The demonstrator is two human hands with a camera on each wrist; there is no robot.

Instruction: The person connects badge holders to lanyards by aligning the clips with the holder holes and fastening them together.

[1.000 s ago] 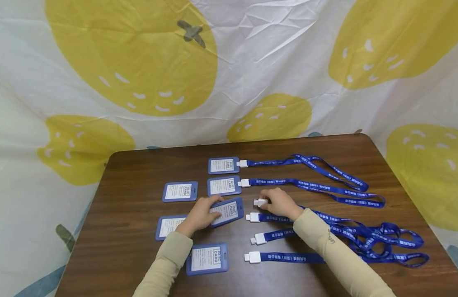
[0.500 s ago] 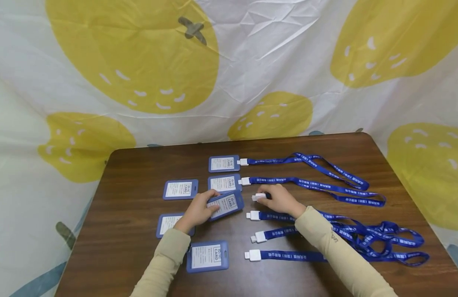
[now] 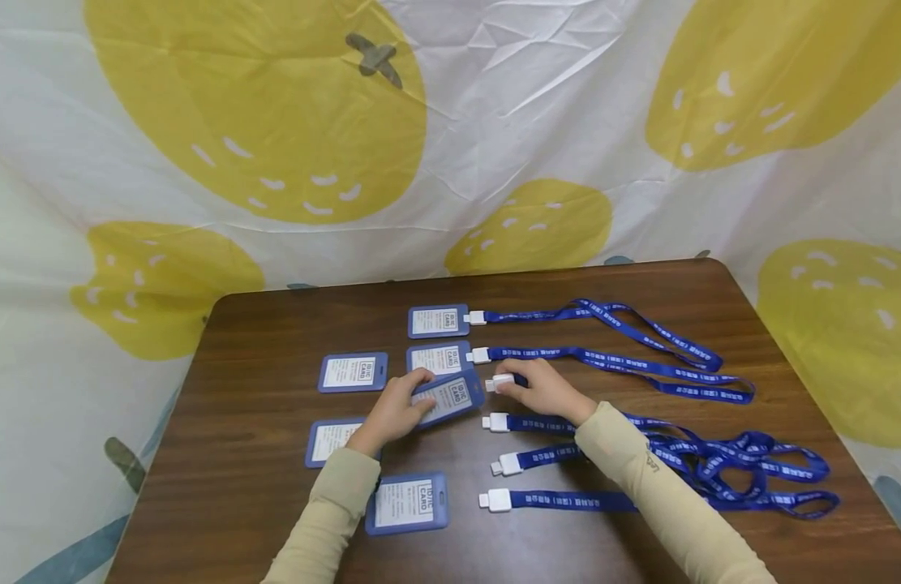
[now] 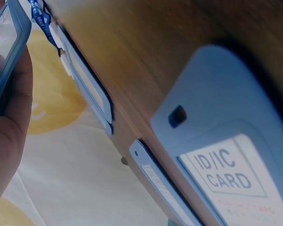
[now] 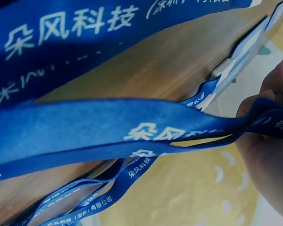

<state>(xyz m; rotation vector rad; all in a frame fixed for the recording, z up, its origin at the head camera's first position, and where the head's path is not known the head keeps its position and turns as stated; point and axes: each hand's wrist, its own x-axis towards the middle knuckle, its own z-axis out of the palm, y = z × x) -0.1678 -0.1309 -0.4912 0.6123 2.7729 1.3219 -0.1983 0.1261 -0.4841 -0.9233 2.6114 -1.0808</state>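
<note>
My left hand grips a blue ID card holder by its left side, tilted above the table, its slotted end toward the right. My right hand pinches the white clip of a blue lanyard. Only a small gap parts the clip from the holder's slot. In the left wrist view the gripped holder shows at the upper left, thumb and fingers on either side. The lanyard strap runs back from my right hand in the right wrist view.
Two holders with lanyards attached lie at the back. Loose holders lie at the left and front. Several lanyards with white clips lie at the right, their straps tangled. A fruit-print cloth hangs behind the table.
My right hand has moved left and slightly back with the clip, closing the gap to the holder. My left hand has raised the holder, which now overlaps the one behind it in view.
</note>
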